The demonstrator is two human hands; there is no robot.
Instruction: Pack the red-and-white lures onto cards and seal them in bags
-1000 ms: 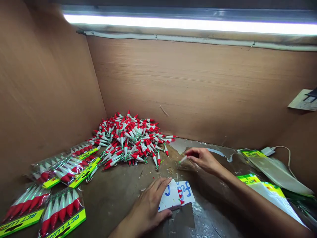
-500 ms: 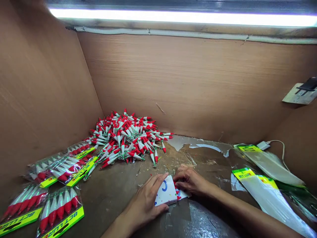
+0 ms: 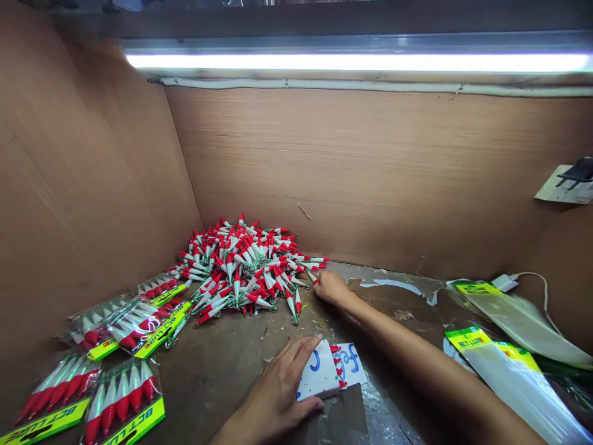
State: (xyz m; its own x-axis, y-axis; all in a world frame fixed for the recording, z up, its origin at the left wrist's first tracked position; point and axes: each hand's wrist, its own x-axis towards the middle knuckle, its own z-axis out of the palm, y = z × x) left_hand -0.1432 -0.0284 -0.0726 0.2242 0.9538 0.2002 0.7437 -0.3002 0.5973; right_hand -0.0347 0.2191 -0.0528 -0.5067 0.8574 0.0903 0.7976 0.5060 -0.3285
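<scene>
Overhead, tube light (image 3: 356, 62) glows; left hand (image 3: 281, 380) clasps white box (image 3: 320, 374) on scuffed worktop (image 3: 217, 364); right hand (image 3: 333, 288) pinches lure (image 3: 312, 275).

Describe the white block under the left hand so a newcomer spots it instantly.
On the brown tabletop, in front of the lure pile, find the left hand. It holds a small white block. Unlike the white card to its right, with several blue letters, it is thick and bears a blue C-shaped mark.
</scene>
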